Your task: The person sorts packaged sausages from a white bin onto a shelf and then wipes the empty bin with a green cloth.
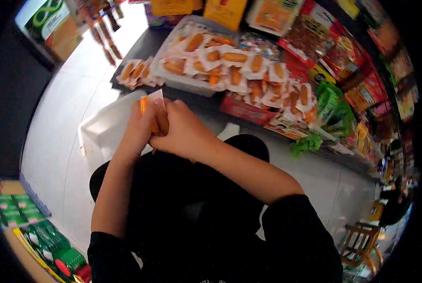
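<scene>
In front of my knees, my left hand (141, 123) and my right hand (185, 129) are closed together on a brown sausage (162, 120) with a white and orange wrapper. The fingers cover much of it. Below and left of the hands stands a white plastic bin (94, 123), partly hidden by my left arm. Beyond the hands, a pale plastic tray (185, 86) is heaped with similar wrapped sausages (234, 57). More wrapped sausages (138, 72) lie in a row left of the tray, and several spread along the shelf to its right.
Green leafy vegetables (332, 108) sit at the shelf's right end. Red food packets (317, 40) fill the display behind. A wooden stool (360, 241) stands at lower right, and green packages (46, 240) are stacked at lower left. Pale floor tiles (55, 137) show at left.
</scene>
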Available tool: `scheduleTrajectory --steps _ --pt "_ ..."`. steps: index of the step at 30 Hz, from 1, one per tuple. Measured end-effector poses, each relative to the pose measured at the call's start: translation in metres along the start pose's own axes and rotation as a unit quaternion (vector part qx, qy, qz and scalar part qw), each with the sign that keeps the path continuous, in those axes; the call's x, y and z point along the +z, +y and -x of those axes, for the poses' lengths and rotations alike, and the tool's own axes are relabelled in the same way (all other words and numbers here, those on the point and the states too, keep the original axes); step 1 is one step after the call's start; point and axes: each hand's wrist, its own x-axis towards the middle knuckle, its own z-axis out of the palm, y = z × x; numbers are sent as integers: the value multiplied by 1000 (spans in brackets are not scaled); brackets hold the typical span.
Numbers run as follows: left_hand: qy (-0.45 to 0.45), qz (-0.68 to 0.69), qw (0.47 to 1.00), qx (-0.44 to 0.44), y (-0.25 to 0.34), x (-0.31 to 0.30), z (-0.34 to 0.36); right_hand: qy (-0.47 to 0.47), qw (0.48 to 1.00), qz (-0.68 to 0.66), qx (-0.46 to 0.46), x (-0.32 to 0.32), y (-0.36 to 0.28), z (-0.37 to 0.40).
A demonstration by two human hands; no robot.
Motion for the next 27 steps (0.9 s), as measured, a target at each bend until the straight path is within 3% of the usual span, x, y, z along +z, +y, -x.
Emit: scheduleTrajectory --steps 4,6,7,9,10,11,13,17,19,21,24,26,27 --pt "-55 -22 998 -2 22 64 5 91 995 -9 26 -39 32 32" --pt "-90 -23 996 -17 31 91 4 222 975 10 18 -59 44 46" --pt "-100 -30 994 -15 34 104 2 233 972 8 23 -74 49 56" --pt "-184 26 983 4 42 126 -3 251 958 -103 87 -107 50 72" --pt "-196 31 980 23 46 142 -5 350 928 -121 30 -106 73 71" --pt "-202 28 979 23 50 158 -7 356 926 -122 32 -118 76 74" --pt "-206 -8 971 122 59 191 -11 432 889 -147 16 -151 81 87" --pt "-207 -142 954 164 84 243 -27 473 880 -25 40 -202 116 99" --pt "-192 -194 913 304 77 268 -45 461 877 -84 104 -223 124 102" --pt "-177 -243 905 302 92 284 -47 484 865 -74 113 -236 150 97" --pt "-200 -304 895 259 97 302 -63 449 886 -36 112 -253 173 89" --pt "-224 -355 880 220 96 311 -75 440 877 104 165 -257 176 84" --pt "-225 -357 880 219 93 316 -82 440 876 102 167 -257 174 84"
